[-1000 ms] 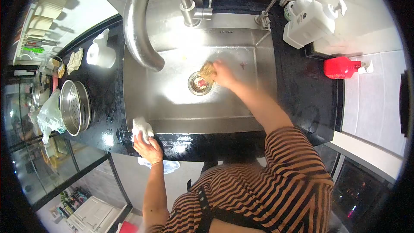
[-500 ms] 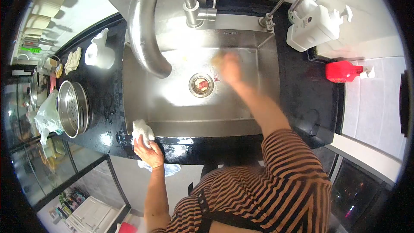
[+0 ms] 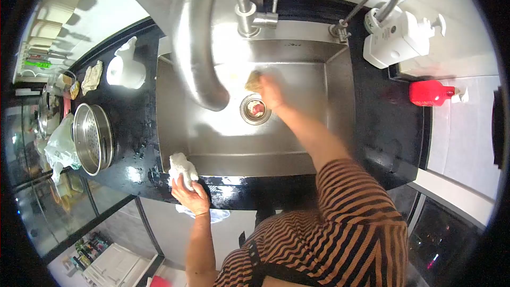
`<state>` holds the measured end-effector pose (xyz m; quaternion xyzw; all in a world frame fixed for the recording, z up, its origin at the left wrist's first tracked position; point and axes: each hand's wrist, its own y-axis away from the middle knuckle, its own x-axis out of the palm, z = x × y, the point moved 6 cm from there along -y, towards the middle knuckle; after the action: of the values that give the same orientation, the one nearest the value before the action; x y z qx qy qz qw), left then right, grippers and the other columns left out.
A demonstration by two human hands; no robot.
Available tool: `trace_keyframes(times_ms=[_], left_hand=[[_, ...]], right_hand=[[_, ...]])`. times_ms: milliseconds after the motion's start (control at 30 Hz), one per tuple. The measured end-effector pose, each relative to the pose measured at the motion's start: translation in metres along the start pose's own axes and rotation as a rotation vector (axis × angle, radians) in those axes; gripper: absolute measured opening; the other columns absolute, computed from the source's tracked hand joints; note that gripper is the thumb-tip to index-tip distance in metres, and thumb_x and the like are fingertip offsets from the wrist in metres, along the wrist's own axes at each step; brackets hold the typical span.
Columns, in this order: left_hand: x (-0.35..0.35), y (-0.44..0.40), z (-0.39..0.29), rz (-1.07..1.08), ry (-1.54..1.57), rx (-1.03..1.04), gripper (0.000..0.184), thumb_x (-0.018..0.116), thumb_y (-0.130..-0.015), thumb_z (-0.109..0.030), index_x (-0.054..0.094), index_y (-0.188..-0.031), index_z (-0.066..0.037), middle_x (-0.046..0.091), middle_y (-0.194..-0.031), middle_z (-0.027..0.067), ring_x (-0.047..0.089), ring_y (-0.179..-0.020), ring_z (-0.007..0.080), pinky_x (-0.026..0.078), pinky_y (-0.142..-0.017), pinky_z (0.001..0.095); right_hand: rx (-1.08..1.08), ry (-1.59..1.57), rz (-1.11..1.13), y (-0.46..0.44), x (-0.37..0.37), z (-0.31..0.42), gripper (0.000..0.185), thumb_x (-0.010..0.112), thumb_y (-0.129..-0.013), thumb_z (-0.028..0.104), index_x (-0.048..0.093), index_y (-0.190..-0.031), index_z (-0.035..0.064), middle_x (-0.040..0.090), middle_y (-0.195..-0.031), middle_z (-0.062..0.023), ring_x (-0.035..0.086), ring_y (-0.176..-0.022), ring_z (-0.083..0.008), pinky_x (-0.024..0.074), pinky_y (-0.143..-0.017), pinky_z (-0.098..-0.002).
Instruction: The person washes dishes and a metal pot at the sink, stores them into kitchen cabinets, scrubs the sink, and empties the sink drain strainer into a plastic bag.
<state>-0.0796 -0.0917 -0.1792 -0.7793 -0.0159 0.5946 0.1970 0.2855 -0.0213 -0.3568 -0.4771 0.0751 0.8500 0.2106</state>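
Inside the stainless steel sink (image 3: pixel 239 162), my right hand (image 3: pixel 271 93) is closed on a tan, sponge-like pad (image 3: pixel 254 81). The pad is on the sink floor just behind the drain (image 3: pixel 255 109), whose basket holds red and pale scraps. At the sink's front left corner, my left hand (image 3: pixel 192 197) has its fingers around a crumpled white cloth (image 3: pixel 181 167), which rests over the rim. A thick curved metal pipe (image 3: pixel 199 53) hangs over the sink's left side, blurred near the camera.
A faucet (image 3: pixel 247 20) and a thin spout (image 3: pixel 340 31) stand behind the sink. White pump bottles (image 3: pixel 396 40) and a red one (image 3: pixel 429 93) are on the right. A paper roll (image 3: pixel 126 70) and a steel steamer pot (image 3: pixel 91 138) stand on the black counter (image 3: pixel 133 122) at left.
My right hand has moved the pad leftward across the sink floor, from behind the drain's right side to straight behind it. My left hand stays on the white cloth. The whole view has shifted slightly.
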Motion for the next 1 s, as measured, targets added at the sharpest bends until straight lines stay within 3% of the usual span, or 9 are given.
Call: trace_keyframes(times_ms=[133,200,300,467,733,800,867,933,1000], left_hand=[[-0.002,-0.003,-0.003,0.007,0.004,-0.007,0.042,0.048,-0.074,-0.014,0.039,-0.113,-0.004,0.039,-0.111,0.024,0.037,-0.101,0.0385,0.029,-0.084,0.0458],[-0.003,-0.001,-0.003,0.013,0.015,-0.013,0.041,0.047,-0.074,-0.014,0.039,-0.113,-0.004,0.039,-0.111,0.0242,0.037,-0.101,0.0384,0.029,-0.084,0.0458],[-0.001,-0.004,-0.003,0.021,0.018,-0.014,0.041,0.047,-0.074,-0.014,0.038,-0.113,-0.004,0.039,-0.11,0.0252,0.038,-0.098,0.038,0.029,-0.083,0.0456],[-0.001,-0.003,0.0,0.021,0.031,-0.013,0.042,0.048,-0.073,-0.014,0.039,-0.113,-0.005,0.039,-0.11,0.0256,0.038,-0.097,0.0379,0.029,-0.083,0.0456],[-0.003,-0.004,0.0,0.031,0.07,-0.046,0.041,0.049,-0.073,-0.012,0.041,-0.112,-0.004,0.04,-0.111,0.0221,0.038,-0.1,0.0371,0.029,-0.086,0.0443],[-0.002,-0.003,0.001,0.028,0.067,-0.046,0.041,0.049,-0.073,-0.012,0.041,-0.112,-0.004,0.04,-0.111,0.0223,0.038,-0.099,0.0372,0.029,-0.086,0.0442],[-0.003,-0.003,0.0,0.029,0.059,-0.033,0.042,0.049,-0.072,-0.012,0.041,-0.112,-0.004,0.04,-0.112,0.0224,0.038,-0.099,0.0375,0.029,-0.086,0.0441],[-0.006,-0.004,-0.002,0.02,0.048,-0.029,0.042,0.049,-0.071,-0.013,0.041,-0.111,-0.005,0.04,-0.11,0.0237,0.039,-0.095,0.0369,0.03,-0.084,0.0435],[-0.004,-0.005,-0.002,0.009,0.041,-0.02,0.041,0.05,-0.071,-0.014,0.042,-0.11,-0.005,0.04,-0.109,0.0238,0.039,-0.094,0.0363,0.03,-0.083,0.0434]], right_hand=[[0.254,-0.36,-0.281,-0.01,-0.005,-0.09,0.029,0.047,-0.07,0.004,0.048,-0.099,0.0005,0.049,-0.1,-0.0196,0.046,-0.095,-0.0329,0.0358,-0.085,-0.0391],[0.31,0.123,-0.23,0.002,-0.041,-0.077,0.027,0.046,-0.07,0.004,0.049,-0.097,0.0007,0.05,-0.099,-0.0189,0.045,-0.096,-0.0321,0.0353,-0.085,-0.0387],[0.004,0.101,-0.443,-0.018,-0.004,-0.012,0.024,0.045,-0.07,0.002,0.05,-0.094,0.0005,0.05,-0.1,-0.0178,0.044,-0.099,-0.0309,0.0344,-0.087,-0.0372],[0.005,-0.023,0.151,-0.059,-0.018,0.091,0.021,0.044,-0.071,0.001,0.051,-0.09,0.0025,0.051,-0.099,-0.0127,0.043,-0.099,-0.0297,0.0353,-0.088,-0.0354],[-0.547,-0.001,0.309,-0.02,0.067,0.055,0.016,0.05,-0.071,0.01,0.054,-0.086,0.007,0.055,-0.092,-0.0103,0.048,-0.094,-0.0281,0.0408,-0.082,-0.0358],[-0.436,-0.443,0.465,0.0,0.069,0.011,0.015,0.049,-0.071,0.01,0.054,-0.085,0.0057,0.055,-0.09,-0.0119,0.048,-0.094,-0.0286,0.0413,-0.081,-0.0363],[0.027,-0.877,0.596,0.009,0.019,0.008,0.015,0.047,-0.071,0.009,0.054,-0.083,0.004,0.054,-0.088,-0.0143,0.049,-0.092,-0.0296,0.0417,-0.08,-0.0368],[0.354,-0.731,0.479,0.016,-0.044,0.002,0.015,0.047,-0.071,0.009,0.053,-0.083,0.0025,0.053,-0.088,-0.0169,0.05,-0.09,-0.0308,0.0415,-0.079,-0.0375],[0.161,-0.053,0.154,0.014,-0.068,-0.041,0.016,0.046,-0.072,0.011,0.052,-0.085,0.0016,0.053,-0.09,-0.0188,0.05,-0.089,-0.032,0.0409,-0.079,-0.0382]])
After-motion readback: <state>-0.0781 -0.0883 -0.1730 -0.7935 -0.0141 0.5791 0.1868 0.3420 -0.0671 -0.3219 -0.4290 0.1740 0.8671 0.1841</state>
